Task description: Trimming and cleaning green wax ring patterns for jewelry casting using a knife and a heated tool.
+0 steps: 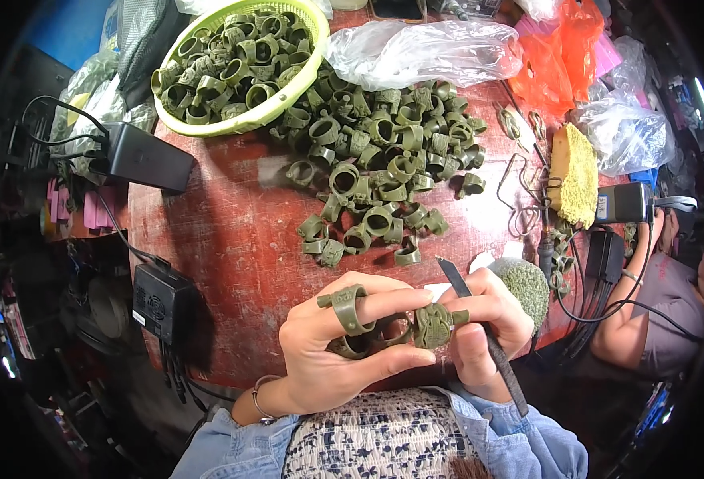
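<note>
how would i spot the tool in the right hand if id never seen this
Start from the red table and find the right hand at its near edge. The tool slants through that hand, its tip up-left toward the heap of green rings. Unlike those chunky rings, it is dark, straight and slim.

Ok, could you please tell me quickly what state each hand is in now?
Left hand: closed, holding olive-green rings, one at the fingertips.
Right hand: closed, holding a flat-bladed knife with a dark handle.
</note>
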Demonstrator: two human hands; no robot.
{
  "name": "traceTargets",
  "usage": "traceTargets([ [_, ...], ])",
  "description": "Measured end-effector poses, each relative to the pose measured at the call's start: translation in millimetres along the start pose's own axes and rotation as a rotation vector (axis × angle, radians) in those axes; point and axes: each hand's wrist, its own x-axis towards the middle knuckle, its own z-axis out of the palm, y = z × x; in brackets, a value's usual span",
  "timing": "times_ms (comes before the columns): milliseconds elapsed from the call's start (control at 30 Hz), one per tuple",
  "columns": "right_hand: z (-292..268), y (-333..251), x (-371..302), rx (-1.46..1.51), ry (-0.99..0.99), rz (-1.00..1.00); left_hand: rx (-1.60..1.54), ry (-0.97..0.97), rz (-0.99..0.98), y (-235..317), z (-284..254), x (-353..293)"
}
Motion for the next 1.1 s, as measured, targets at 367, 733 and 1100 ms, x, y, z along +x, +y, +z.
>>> traceTargets([
  [367,2,10,-3,0.091,0.079,0.026,0.157,0.000,0.109,-4,3,1],
  [733,6,-5,-5,-0.082,0.052,0.024,-0.147,0.057,-0.088,-9,0,-1],
  [1100,4,-3,-5,0.019,0.106,0.074,-0.306,0.106,-0.225,-3,1,-3],
])
